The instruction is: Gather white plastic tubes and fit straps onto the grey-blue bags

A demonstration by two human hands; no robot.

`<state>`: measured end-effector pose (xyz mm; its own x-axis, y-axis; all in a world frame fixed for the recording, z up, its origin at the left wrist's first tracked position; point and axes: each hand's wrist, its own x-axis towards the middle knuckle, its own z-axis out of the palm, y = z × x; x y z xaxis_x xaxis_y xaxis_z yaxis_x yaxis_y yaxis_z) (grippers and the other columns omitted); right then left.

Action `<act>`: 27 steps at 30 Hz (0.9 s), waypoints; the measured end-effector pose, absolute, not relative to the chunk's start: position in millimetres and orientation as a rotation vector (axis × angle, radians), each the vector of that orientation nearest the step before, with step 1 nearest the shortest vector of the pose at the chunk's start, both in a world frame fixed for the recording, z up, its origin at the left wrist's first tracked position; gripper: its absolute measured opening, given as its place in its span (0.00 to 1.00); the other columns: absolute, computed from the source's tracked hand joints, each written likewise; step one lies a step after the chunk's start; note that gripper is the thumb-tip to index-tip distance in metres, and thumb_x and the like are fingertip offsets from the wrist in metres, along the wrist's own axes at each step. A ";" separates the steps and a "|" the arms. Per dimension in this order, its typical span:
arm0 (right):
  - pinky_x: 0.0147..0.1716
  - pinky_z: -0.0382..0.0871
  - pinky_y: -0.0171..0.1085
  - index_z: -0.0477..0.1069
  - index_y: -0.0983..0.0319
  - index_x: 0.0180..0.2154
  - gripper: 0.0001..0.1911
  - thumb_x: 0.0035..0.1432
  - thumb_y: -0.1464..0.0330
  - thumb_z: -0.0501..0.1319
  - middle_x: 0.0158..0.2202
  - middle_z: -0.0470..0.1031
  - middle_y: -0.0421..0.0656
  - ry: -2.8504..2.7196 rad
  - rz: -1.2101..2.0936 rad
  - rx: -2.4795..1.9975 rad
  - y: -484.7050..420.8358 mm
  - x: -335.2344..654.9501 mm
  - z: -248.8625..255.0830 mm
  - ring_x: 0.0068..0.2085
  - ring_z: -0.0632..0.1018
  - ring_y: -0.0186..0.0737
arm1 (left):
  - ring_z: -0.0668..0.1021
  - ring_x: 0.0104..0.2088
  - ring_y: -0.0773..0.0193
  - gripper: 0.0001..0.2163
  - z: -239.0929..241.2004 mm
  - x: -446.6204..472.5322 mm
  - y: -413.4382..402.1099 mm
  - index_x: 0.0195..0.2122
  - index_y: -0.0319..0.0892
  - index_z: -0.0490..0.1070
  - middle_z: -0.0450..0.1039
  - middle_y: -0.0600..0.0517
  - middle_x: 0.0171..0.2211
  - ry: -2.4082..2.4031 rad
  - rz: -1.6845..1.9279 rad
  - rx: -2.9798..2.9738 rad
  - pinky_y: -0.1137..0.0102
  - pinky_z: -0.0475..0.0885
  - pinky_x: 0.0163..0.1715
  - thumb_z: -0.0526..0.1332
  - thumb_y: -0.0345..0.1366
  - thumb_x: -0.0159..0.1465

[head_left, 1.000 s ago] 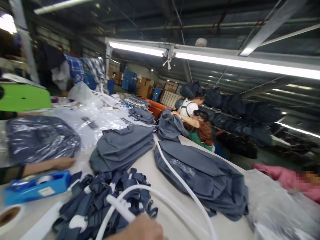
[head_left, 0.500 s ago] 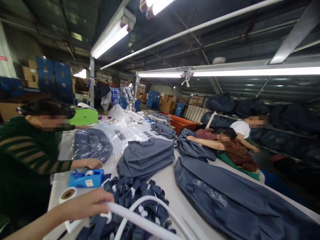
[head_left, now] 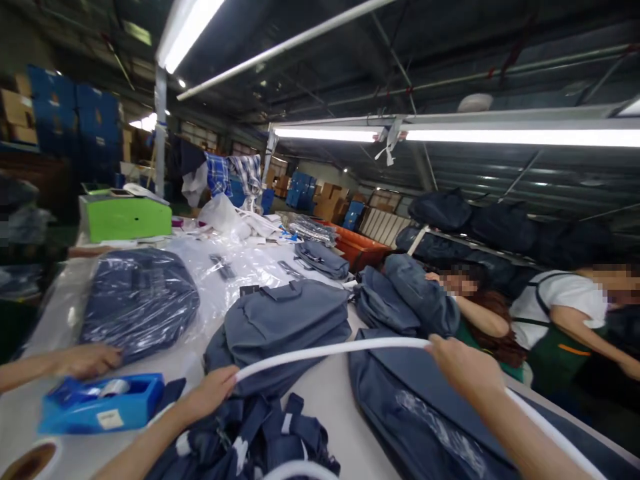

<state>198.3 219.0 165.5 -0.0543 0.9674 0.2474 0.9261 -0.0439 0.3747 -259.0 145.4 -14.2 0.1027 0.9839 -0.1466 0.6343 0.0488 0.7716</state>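
My left hand (head_left: 213, 392) and my right hand (head_left: 463, 365) are both closed on a long white tube (head_left: 330, 349), held stretched out level above the table. Part of the tube runs on past my right forearm toward the lower right. Under the tube lie a folded grey-blue bag (head_left: 283, 327) and a long dark blue bag (head_left: 425, 413). A heap of dark blue straps with white ends (head_left: 260, 443) sits just below my left hand.
A blue tape dispenser (head_left: 100, 400) and a tape roll (head_left: 27, 460) lie at the left, with another person's hand (head_left: 83, 360) by a plastic-wrapped bag (head_left: 137, 300). Two people work at the right edge by grey bags (head_left: 407, 300). A green box (head_left: 125, 217) stands far left.
The view has swung right. My right hand has come into view gripping the tube, and the tube, looped before, is now pulled out straight between both hands.
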 end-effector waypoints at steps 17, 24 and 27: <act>0.49 0.73 0.48 0.67 0.72 0.50 0.17 0.69 0.64 0.51 0.46 0.77 0.57 1.856 0.278 2.576 421.8 128.6 16.7 0.49 0.79 0.49 | 0.80 0.44 0.50 0.24 -105.3 -243.4 234.2 0.62 0.43 0.62 0.79 0.46 0.33 1.934 0.407 1.682 0.59 0.71 0.48 0.44 0.37 0.66; 0.39 0.78 0.40 0.69 0.68 0.47 0.16 0.69 0.64 0.50 0.42 0.78 0.49 1.789 -0.677 2.694 426.3 154.9 -38.5 0.40 0.80 0.39 | 0.76 0.54 0.50 0.22 -89.2 -230.3 237.7 0.62 0.43 0.63 0.75 0.42 0.52 2.082 0.166 1.651 0.56 0.66 0.56 0.45 0.33 0.68; 0.39 0.76 0.30 0.68 0.67 0.48 0.14 0.63 0.75 0.50 0.42 0.76 0.47 1.926 -1.055 2.580 399.1 165.3 -39.3 0.43 0.79 0.34 | 0.76 0.54 0.50 0.22 -84.6 -227.1 233.5 0.62 0.42 0.63 0.75 0.41 0.52 2.067 0.199 1.665 0.56 0.67 0.56 0.45 0.32 0.68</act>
